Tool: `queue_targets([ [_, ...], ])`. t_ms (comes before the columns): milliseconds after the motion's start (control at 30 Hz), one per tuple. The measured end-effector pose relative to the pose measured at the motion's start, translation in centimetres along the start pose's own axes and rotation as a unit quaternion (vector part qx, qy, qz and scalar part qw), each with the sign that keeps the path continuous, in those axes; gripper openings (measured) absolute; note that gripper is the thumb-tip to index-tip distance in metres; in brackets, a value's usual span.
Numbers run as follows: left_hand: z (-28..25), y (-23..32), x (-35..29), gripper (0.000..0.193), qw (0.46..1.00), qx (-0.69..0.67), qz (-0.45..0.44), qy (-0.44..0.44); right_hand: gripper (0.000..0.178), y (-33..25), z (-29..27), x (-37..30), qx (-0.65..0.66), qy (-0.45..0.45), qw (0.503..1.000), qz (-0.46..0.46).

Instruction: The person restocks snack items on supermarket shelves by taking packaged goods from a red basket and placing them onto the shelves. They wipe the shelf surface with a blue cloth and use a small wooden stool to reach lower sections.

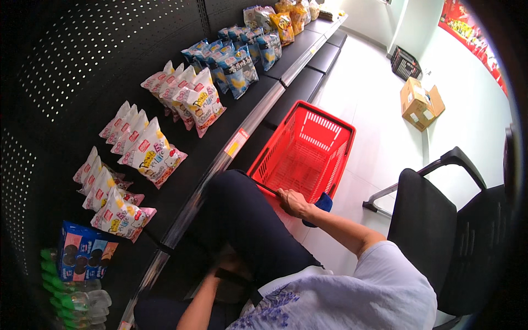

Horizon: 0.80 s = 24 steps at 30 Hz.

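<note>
A red plastic shopping basket (352, 132) stands on the floor beside the shelf, with nothing visible inside it. My right hand (294, 203) is closed on the black handle (264, 188) at the basket's near end. Low by my bent knee, in shadow, is my left hand (234, 263), with a black band at the wrist. Its fingers are too dark and blurred to make out. Nearest to that side on the shelf are white-and-pink snack bags (124, 214) in rows.
Along the black shelf (220, 143) stand blue snack bags (237, 71), yellow bags (283, 27), a blue cookie box (85, 253) and green-lidded clear containers (82, 302). To the right are a black chair (421, 220), an opened cardboard box (418, 104) and a black crate (406, 63).
</note>
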State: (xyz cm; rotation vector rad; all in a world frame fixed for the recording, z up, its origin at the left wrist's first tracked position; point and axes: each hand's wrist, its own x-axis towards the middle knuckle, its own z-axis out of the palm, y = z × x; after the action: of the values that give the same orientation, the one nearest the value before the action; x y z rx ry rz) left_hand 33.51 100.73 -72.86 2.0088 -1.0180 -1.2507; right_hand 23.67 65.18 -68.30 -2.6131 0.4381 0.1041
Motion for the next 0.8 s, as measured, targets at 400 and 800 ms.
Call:
queue_targets([
  [400,-10.2,14.5,-9.2,0.022,0.971,-0.124,-0.073,0.191,0.019,-1.1,1.2,-1.5,0.023,0.081,0.996,-0.038],
  [800,-15.9,17.6,-12.7,0.017,0.957,-0.001,0.038,0.289,0.033,-1.5,2.1,-2.5,0.072,0.023,0.997,-0.024],
])
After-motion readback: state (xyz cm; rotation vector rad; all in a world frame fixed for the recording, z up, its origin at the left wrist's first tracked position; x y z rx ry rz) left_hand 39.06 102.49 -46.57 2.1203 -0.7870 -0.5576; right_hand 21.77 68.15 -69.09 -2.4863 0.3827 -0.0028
